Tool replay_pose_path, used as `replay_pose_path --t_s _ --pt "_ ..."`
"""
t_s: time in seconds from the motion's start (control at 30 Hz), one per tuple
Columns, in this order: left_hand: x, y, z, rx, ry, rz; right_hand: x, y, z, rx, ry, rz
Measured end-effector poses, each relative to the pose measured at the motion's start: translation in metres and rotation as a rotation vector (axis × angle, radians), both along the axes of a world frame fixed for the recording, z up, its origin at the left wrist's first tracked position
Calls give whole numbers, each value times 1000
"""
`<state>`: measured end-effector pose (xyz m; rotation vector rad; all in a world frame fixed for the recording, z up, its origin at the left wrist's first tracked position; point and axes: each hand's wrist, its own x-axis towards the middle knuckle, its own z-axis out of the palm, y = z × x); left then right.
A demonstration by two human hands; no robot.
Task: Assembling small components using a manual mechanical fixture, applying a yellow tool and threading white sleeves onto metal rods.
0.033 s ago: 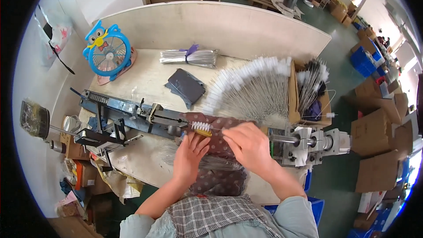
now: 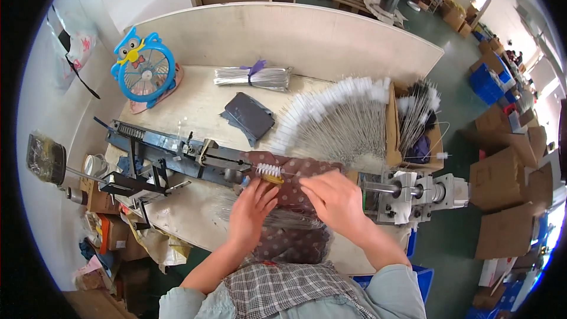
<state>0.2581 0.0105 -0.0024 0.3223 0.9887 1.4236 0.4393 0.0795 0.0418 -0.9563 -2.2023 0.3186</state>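
Note:
A small white-bristled wire brush [image 2: 269,169] lies level at the end of a dark metal bench fixture [image 2: 204,162], over brown polka-dot cloth [image 2: 295,192]. Just below the bristles is a narrow yellow piece [image 2: 273,179]. The fingers of my left hand [image 2: 249,210] are curled against this piece, partly covering it; its full shape is hidden. To the right, my right hand [image 2: 338,198] has thumb and forefinger pinched together at the brush's thin wire stem. Loose wires [image 2: 289,218] lie on the cloth between my wrists.
Many white-tipped wire brushes [image 2: 336,118] fan out behind my right hand, beside a cardboard box [image 2: 394,124] holding more. A machine with a metal shaft [image 2: 381,186] stands at the right. Farther back are a tied wire bundle [image 2: 254,77], dark pads [image 2: 251,112] and a blue fan [image 2: 146,74].
My right hand has shifted very slightly to the right. My left hand has moved a little left and down, and the brush stays at the fixture.

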Motion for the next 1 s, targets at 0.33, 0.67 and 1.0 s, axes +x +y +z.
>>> replay_pose_path --t_s 0.33,0.67,1.0 --pt "-270 -136 -129 -176 -218 714 15 -47 -60 -188 -284 -15" --pt "-313 -137 -142 -239 220 1141 -11 -43 -91 -192 -560 79" --pt "-47 -37 -44 -56 -112 67 15 -42 -84 -237 -499 69"
